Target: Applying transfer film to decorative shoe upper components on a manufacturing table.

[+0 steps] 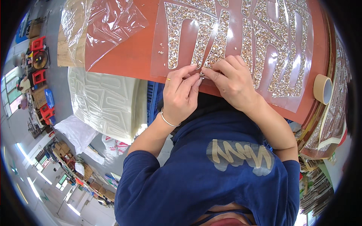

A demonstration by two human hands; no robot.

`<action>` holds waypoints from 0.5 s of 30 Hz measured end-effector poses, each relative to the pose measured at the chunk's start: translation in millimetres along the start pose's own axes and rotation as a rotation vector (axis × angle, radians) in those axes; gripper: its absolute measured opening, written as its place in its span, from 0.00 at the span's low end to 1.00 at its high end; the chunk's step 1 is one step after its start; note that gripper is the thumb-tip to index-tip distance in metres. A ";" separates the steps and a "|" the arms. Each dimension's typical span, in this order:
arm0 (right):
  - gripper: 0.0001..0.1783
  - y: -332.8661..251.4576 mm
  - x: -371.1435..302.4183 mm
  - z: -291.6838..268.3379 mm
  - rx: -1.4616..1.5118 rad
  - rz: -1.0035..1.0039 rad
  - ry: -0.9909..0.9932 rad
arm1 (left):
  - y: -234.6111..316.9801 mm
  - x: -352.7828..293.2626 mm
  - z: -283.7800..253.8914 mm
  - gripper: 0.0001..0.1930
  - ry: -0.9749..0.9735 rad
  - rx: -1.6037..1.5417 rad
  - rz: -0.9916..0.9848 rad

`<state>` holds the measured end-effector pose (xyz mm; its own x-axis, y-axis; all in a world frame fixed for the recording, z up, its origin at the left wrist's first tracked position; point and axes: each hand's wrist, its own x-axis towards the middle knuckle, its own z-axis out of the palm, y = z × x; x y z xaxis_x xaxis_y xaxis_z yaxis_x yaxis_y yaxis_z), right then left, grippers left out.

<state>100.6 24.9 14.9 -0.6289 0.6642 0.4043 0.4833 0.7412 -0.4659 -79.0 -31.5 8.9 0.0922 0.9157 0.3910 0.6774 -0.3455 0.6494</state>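
Observation:
My left hand [180, 90], with a ring and a bangle, is closed, its fingertips pinched together at the near edge of the table. Right beside it my right hand [235, 83] is closed too, thumb and forefinger pressed together. Between the fingertips of both hands shows a small shiny piece [202, 75], too small to name. Just beyond lies a clear plastic sheet [158, 60] covered with panels of glittering gold and silver stones [215, 56], with long smooth cut-out shapes among them. A few loose stones [161, 48] lie on the sheet's left margin.
The sheet rests on a red-brown tabletop [120, 56]. Crinkled clear film [113, 26] lies at its far left. A stack of pale patterned sheets [102, 98] stands left of my arm. A tape roll [322, 89] sits at the right edge, near more glittering sheets [332, 109].

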 end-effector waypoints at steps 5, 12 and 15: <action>0.13 1.5 1.5 -1.8 0.009 0.001 -0.019 | 0.7 0.1 0.6 0.07 0.012 0.005 0.014; 0.17 9.1 -5.5 -6.1 0.070 0.030 0.061 | 5.4 -9.1 2.8 0.08 0.060 -0.040 -0.049; 0.19 9.8 -6.2 -8.7 0.129 0.060 0.087 | 3.6 -11.6 1.1 0.12 0.035 -0.062 -0.041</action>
<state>114.5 28.9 14.7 -0.5434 0.7169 0.4368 0.4324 0.6850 -0.5863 -76.9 -43.1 6.0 0.0393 0.9222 0.3848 0.6334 -0.3208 0.7042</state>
